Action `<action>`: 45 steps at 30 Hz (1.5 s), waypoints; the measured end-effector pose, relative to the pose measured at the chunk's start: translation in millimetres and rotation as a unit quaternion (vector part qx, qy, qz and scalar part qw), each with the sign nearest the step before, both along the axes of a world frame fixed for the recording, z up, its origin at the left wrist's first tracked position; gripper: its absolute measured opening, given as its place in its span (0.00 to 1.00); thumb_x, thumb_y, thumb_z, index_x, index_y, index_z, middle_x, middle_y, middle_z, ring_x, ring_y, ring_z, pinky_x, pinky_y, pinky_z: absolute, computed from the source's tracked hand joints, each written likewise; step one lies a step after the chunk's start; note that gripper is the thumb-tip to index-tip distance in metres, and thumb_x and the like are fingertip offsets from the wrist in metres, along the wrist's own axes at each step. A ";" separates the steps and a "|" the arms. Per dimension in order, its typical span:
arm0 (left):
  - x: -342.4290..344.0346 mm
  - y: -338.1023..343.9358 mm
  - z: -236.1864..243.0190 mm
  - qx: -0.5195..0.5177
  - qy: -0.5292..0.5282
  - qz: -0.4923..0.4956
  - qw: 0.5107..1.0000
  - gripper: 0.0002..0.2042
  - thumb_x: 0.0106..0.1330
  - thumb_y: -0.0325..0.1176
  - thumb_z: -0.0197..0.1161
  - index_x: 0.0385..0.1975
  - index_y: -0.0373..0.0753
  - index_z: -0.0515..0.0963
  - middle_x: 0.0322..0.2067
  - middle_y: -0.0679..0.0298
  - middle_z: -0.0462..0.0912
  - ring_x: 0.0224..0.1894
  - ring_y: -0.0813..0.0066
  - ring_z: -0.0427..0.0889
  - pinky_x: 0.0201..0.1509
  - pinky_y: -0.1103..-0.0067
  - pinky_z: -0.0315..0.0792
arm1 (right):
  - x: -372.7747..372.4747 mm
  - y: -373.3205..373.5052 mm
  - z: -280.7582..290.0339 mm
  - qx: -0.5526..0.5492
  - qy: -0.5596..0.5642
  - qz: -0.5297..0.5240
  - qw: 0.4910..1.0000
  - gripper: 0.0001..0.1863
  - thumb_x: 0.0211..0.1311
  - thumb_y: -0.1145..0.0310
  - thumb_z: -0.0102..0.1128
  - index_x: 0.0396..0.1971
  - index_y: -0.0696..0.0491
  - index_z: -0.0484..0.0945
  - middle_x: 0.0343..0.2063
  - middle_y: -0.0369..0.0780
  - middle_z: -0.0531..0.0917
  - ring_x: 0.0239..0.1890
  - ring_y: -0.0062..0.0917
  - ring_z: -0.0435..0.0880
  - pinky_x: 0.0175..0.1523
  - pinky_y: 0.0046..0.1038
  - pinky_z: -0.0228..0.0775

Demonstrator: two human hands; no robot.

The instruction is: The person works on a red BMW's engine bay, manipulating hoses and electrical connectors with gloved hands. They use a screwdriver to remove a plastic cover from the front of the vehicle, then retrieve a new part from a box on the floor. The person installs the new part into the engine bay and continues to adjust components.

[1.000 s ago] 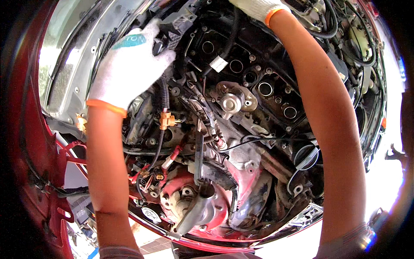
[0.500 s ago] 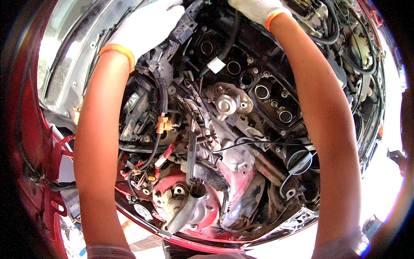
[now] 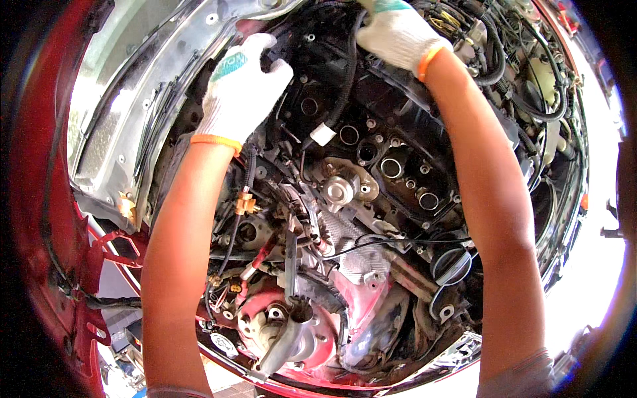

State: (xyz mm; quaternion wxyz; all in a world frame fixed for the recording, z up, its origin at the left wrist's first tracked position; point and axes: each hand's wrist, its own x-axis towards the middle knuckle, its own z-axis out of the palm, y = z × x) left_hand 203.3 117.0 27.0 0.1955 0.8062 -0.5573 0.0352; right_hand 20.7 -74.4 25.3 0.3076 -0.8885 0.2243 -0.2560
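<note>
My left hand (image 3: 242, 86), in a white knitted glove with an orange cuff, hovers over the left side of an open car engine bay. Thumb and forefinger stand apart with nothing visible between them; the other fingers are hidden. My right hand (image 3: 398, 36), gloved alike, is at the far side with its fingers curled against a black corrugated tube (image 3: 350, 66). The upper frame edge cuts off part of that hand. White tape (image 3: 323, 134) wraps the tube's lower end, above the dark engine top (image 3: 398, 106) with its several round holes.
A round silver part on a flange (image 3: 339, 191) sits mid-engine. Nearer are an orange connector (image 3: 246, 203), a round black cap (image 3: 451, 266) and a red strut mount (image 3: 325, 338). Cables and hoses (image 3: 544, 106) crowd the right; a red body panel (image 3: 46, 199) borders the left.
My left hand has drawn back toward me and a little to the right, showing its thumb and forefinger. The right hand stays near the tube. The whole view has shifted slightly.
</note>
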 end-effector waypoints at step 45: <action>-2.4 12.6 6.5 0.213 -0.023 -0.061 0.975 0.39 0.66 0.37 0.61 0.78 0.52 0.54 0.62 0.35 0.71 0.64 0.36 0.73 0.68 0.56 0.70 | -4.3 5.4 1.9 -0.085 0.074 -0.011 0.994 0.18 0.62 0.59 0.61 0.42 0.55 0.88 0.41 0.52 0.87 0.49 0.46 0.85 0.59 0.40 0.75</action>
